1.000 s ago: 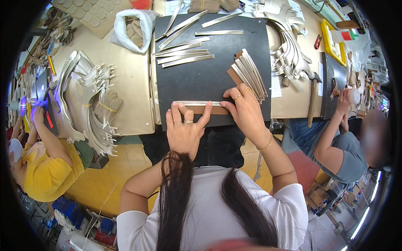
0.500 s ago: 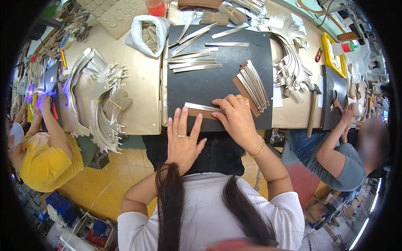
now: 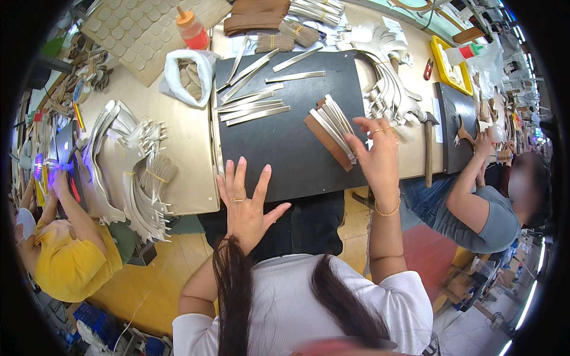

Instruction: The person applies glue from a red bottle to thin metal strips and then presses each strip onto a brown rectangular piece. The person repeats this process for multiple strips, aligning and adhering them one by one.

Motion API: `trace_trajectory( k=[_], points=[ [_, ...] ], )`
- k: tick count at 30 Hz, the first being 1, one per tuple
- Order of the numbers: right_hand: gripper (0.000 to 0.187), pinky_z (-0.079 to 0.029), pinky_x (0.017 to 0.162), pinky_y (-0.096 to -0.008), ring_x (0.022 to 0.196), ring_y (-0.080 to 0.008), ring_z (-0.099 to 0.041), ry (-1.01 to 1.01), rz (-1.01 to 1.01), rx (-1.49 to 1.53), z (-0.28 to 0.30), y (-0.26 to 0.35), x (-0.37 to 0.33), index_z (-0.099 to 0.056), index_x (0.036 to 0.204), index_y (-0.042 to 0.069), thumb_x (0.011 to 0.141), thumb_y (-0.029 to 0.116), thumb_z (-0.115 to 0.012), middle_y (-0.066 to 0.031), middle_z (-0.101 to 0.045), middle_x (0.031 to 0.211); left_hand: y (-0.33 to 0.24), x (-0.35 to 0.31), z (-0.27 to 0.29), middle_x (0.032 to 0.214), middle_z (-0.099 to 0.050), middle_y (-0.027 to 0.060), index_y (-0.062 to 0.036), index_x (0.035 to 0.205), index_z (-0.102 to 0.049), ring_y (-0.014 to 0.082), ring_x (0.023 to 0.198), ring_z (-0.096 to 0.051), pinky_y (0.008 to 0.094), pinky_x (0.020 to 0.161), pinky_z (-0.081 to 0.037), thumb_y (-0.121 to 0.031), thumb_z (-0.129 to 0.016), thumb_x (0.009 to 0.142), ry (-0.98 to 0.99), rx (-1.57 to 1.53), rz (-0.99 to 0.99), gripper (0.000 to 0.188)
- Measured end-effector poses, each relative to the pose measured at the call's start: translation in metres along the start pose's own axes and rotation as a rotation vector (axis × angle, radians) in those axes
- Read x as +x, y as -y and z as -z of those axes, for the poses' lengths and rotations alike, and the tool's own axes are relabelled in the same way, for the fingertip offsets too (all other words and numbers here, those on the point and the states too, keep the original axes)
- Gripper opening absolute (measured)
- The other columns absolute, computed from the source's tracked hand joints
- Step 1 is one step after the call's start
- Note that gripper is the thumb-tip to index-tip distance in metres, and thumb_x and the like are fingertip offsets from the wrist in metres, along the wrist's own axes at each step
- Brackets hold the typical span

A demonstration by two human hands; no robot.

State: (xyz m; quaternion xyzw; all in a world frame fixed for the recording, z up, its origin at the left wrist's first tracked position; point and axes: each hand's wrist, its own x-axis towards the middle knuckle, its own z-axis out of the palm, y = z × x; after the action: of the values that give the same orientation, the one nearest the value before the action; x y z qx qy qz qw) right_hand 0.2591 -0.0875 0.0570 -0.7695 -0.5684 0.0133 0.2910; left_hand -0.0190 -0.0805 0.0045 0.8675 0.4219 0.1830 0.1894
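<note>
On the black work mat [image 3: 261,160], my left hand [image 3: 244,207] rests near the front edge with its fingers spread and nothing under them that I can see. My right hand [image 3: 380,154] is at the mat's right side, thumb and fingers apart, with nothing visible between them. Just left of that hand's thumb lies a fanned stack of silver strips [image 3: 337,126] beside and partly over brown strips [image 3: 325,142]. Several loose silver strips [image 3: 255,113] are scattered across the mat's upper left, some crossing each other.
Bundled pale curved straps [image 3: 139,190] lie left, others [image 3: 386,83] at right. A hammer [image 3: 428,148] sits beyond my right hand. At the back are a white bag [image 3: 172,89] of pieces and a red bottle [image 3: 193,32]. Co-workers [image 3: 74,255] work on both sides.
My right hand has moved right, from the front of the mat to beside the stack. The strip and brown piece that lay under both hands are gone from there. The view has shifted.
</note>
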Motion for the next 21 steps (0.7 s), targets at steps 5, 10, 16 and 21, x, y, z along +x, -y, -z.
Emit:
trace_trajectory(
  k=[5, 10, 16, 21],
  points=[
    [0.020, -0.045, 0.057, -0.0338, 0.056, -0.0220, -0.053, -0.053, -0.102, 0.182, 0.003, -0.005, 0.040, -0.059, 0.082, 0.001, 0.092, 0.013, -0.070, -0.0091, -0.057, 0.064, 0.008, 0.024, -0.007, 0.158, -0.021, 0.0246, -0.0131, 0.150, -0.040, 0.0478, 0.146, -0.019, 0.0601, 0.116, -0.023, -0.033, -0.086, 0.076, -0.136, -0.065, -0.078, 0.090],
    [0.036, -0.043, 0.055, -0.0415, 0.055, -0.0311, -0.055, -0.011, 0.178, 0.131, -0.013, -0.007, 0.093, -0.054, 0.071, 0.000, 0.096, 0.023, -0.065, -0.0144, -0.052, 0.060, 0.012, 0.041, -0.029, 0.155, -0.026, 0.0250, -0.0147, 0.148, -0.042, 0.0498, 0.144, -0.023, 0.0611, 0.115, -0.027, -0.037, -0.083, 0.079, -0.228, -0.080, -0.099, 0.084],
    [0.013, -0.048, 0.081, -0.0406, 0.088, -0.0309, -0.062, 0.081, 0.457, 0.094, -0.040, 0.001, 0.128, -0.071, 0.090, 0.005, 0.087, 0.017, -0.071, -0.0093, -0.065, 0.093, 0.010, 0.037, -0.030, 0.152, -0.030, 0.0237, -0.0140, 0.144, -0.048, 0.0483, 0.141, -0.028, 0.0572, 0.113, -0.031, -0.030, -0.081, 0.081, -0.231, -0.083, -0.065, 0.073],
    [0.010, -0.048, 0.084, -0.0410, 0.092, -0.0300, -0.061, 0.157, 0.539, 0.104, -0.057, 0.012, 0.133, -0.071, 0.090, 0.006, 0.087, 0.015, -0.071, -0.0086, -0.065, 0.095, 0.013, 0.038, -0.019, 0.153, -0.031, 0.0224, -0.0086, 0.139, -0.053, 0.0422, 0.140, -0.034, 0.0494, 0.112, -0.034, -0.019, -0.081, 0.080, -0.205, -0.292, -0.018, 0.065]
  ],
)
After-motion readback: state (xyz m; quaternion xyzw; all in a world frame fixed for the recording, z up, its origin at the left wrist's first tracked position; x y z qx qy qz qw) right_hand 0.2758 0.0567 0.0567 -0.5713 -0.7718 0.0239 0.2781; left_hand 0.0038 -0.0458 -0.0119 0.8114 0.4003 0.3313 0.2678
